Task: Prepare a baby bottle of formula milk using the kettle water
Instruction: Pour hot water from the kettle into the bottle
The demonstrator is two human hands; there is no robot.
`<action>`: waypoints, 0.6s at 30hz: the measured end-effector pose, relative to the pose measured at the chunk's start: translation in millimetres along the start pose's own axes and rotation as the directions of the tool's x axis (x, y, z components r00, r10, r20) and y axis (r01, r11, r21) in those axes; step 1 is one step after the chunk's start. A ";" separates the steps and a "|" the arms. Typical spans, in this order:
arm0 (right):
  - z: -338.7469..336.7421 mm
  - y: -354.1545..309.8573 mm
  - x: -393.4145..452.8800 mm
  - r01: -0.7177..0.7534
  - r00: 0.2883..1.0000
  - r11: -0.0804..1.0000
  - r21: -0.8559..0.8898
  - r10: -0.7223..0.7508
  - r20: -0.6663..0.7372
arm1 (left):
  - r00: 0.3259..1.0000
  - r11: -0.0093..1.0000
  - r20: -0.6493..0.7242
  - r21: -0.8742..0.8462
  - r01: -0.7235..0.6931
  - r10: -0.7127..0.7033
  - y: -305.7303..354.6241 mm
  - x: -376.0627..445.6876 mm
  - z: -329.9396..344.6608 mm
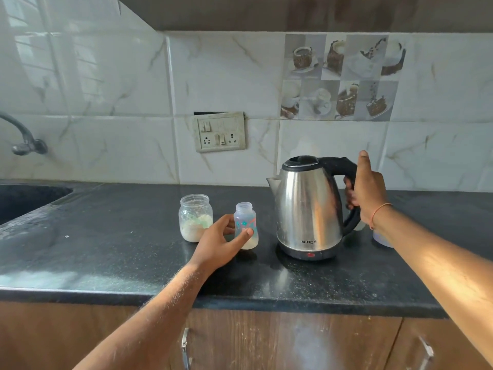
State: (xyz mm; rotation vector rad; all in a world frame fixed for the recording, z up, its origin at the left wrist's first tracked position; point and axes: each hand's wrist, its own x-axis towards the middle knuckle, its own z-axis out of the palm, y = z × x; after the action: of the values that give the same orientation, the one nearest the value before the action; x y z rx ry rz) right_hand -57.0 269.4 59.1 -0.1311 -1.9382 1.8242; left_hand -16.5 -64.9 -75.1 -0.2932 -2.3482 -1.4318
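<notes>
While the open baby bottle (246,226) stands on the black countertop (106,236) between the formula jar (196,217) and the steel kettle (306,206), the left hand (217,243) pinches it with thumb and fingers and the right hand (366,190) curls round the kettle's black handle, thumb raised. With so narrow a neck and so light a hold, a hasty pour could splash hot water over the fingers or tip the bottle. Only "MILTON" is legible, on the kettle's lower body.

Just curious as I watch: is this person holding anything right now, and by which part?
Yes: the left hand pinches the baby bottle around its body, and the right hand wraps the steel kettle by its black handle.
</notes>
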 end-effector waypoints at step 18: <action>-9.6 -17.4 6.6 0.081 0.987 0.992 -0.099 -0.066 0.149 | 0.994 0.992 0.091 -0.111 -0.052 0.063 5.6 -1.6 -1.2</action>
State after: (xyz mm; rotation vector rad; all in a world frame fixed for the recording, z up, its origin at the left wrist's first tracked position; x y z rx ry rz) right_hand -54.6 278.8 77.7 0.0402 -2.1102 1.7274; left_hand -12.8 -63.4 -70.7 -0.4642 -2.3186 -1.5527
